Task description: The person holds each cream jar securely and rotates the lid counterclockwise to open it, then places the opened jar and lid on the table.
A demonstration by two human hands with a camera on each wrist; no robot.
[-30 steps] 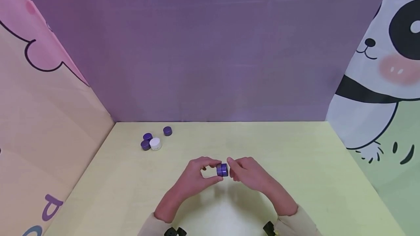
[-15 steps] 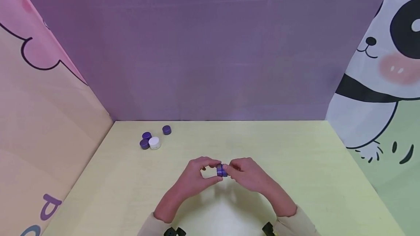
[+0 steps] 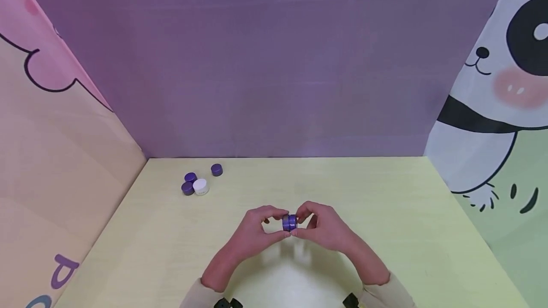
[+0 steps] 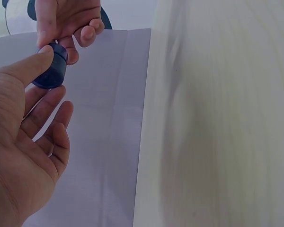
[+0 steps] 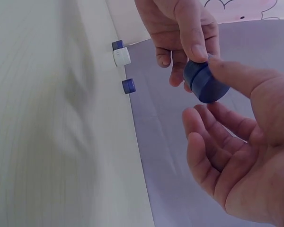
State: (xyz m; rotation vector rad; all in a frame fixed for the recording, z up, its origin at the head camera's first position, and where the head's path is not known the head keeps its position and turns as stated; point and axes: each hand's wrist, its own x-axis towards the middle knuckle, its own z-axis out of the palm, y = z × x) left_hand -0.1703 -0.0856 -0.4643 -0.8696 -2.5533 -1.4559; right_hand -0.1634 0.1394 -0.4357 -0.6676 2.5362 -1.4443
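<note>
A small purple jar (image 3: 289, 223), two short round sections with a seam between them, is held sideways above the table, midway between both hands. My left hand (image 3: 257, 227) pinches its left end, thumb below and forefinger above in the head view. From the other side, my right hand (image 3: 325, 226) grips the right end between thumb and fingertips. In the left wrist view the jar (image 4: 52, 75) lies between the left thumb and fingers. The right wrist view shows its flat end (image 5: 212, 91) by the right thumb, with the other right fingers loosely bent below.
At the back left of the pale table (image 3: 385, 213) a white jar (image 3: 200, 187) touches or overlaps two purple round pieces (image 3: 187, 188). Another purple piece (image 3: 216, 169) stands a little apart to their right. A purple wall (image 3: 282, 75) rises along the far edge.
My right hand has gone from beside the jar to a grip on its right end, its thumb now lower and forefinger raised. The left hand has kept its hold.
</note>
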